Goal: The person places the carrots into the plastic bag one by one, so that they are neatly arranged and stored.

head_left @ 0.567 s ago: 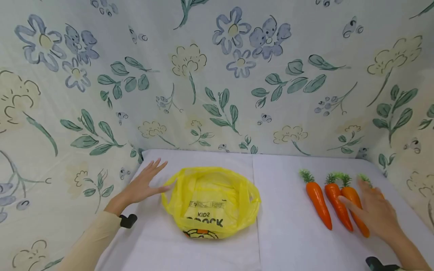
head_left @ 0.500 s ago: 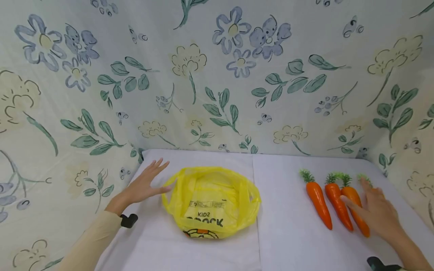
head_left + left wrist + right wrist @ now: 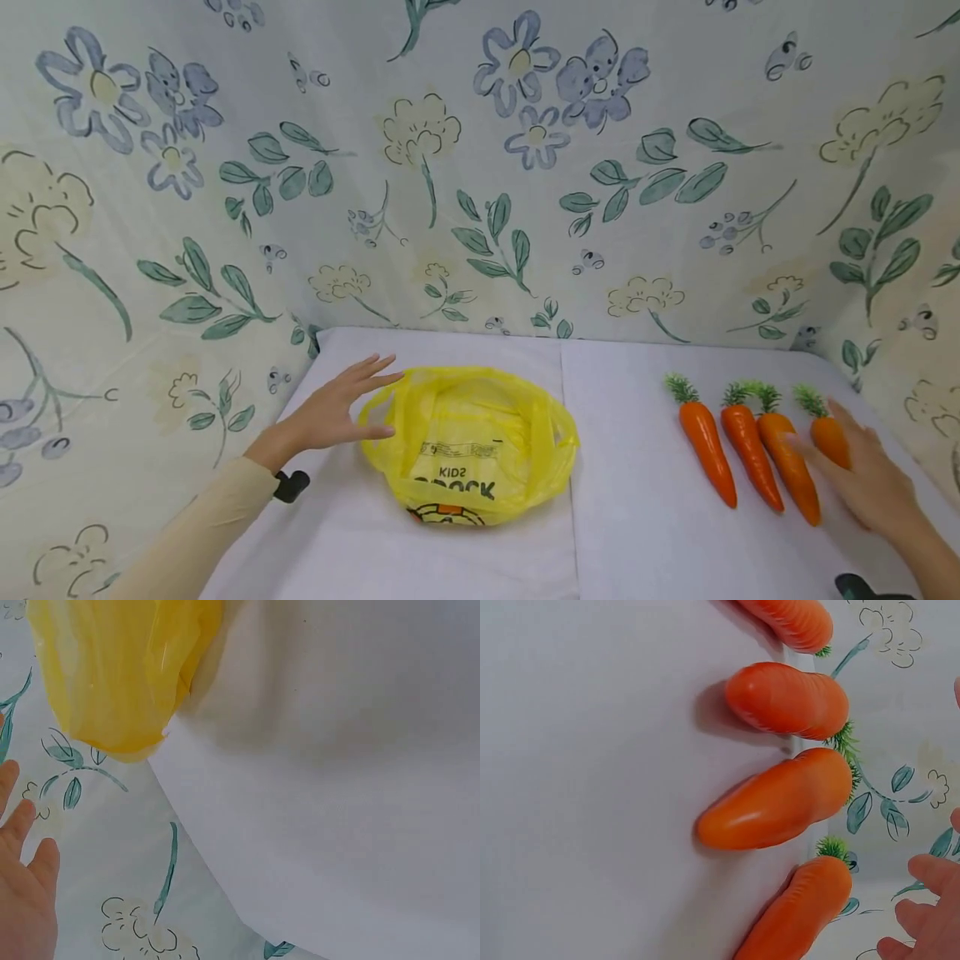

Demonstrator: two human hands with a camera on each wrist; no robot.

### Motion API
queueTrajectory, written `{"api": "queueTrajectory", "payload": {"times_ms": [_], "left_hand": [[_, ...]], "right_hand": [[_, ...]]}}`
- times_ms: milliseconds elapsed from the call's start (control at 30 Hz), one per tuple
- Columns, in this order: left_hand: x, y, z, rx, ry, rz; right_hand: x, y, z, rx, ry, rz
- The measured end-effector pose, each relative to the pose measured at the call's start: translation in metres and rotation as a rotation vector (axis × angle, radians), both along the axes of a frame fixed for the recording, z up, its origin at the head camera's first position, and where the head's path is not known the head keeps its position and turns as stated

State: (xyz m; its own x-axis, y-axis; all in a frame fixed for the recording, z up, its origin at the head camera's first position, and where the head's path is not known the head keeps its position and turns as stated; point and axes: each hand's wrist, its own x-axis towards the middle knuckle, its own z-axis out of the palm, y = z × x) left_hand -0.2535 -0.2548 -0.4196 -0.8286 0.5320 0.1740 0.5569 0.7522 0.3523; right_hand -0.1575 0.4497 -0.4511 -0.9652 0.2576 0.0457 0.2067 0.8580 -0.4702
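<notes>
A thin yellow plastic bag [image 3: 459,454] with printed lettering lies crumpled on the white-covered table, its mouth gaping. At its left side my left hand [image 3: 330,415] hovers with fingers spread, fingertips right at the rim. In the left wrist view, that hand [image 3: 28,900] shows at the lower left, below the bag [image 3: 120,675]. Several orange carrots with green tufted tops lie in a row on the right. My right hand [image 3: 873,487] is over the rightmost carrot [image 3: 829,442], hiding its lower part. Loose fingers of this hand [image 3: 926,919] appear beside that carrot [image 3: 799,911] in the right wrist view.
The white cloth [image 3: 622,467] stretches between bag and carrots, with a seam near the bag. Floral fabric [image 3: 480,250] hangs behind the table and along both sides. The leftmost carrot [image 3: 707,454] lies slightly apart from its neighbours.
My right hand has shifted right and nearer to me, uncovering more of the rightmost carrot. My left hand has moved right, closer to the bag. Bag and carrots stay in place.
</notes>
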Motion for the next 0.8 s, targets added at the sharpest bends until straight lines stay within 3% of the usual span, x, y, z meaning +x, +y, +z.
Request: {"api": "queueTrajectory", "payload": {"times_ms": [333, 633, 800], "left_hand": [[-0.001, 0.011, -0.006, -0.103, 0.065, -0.142], [-0.001, 0.019, -0.014, -0.194, 0.123, -0.238], [0.000, 0.023, -0.017, -0.228, 0.139, -0.273]], "right_hand": [[0.003, 0.019, -0.001, -0.241, -0.094, -0.167], [0.010, 0.035, -0.007, -0.311, -0.065, -0.179], [0.009, 0.042, -0.012, -0.353, -0.098, -0.253]]}}
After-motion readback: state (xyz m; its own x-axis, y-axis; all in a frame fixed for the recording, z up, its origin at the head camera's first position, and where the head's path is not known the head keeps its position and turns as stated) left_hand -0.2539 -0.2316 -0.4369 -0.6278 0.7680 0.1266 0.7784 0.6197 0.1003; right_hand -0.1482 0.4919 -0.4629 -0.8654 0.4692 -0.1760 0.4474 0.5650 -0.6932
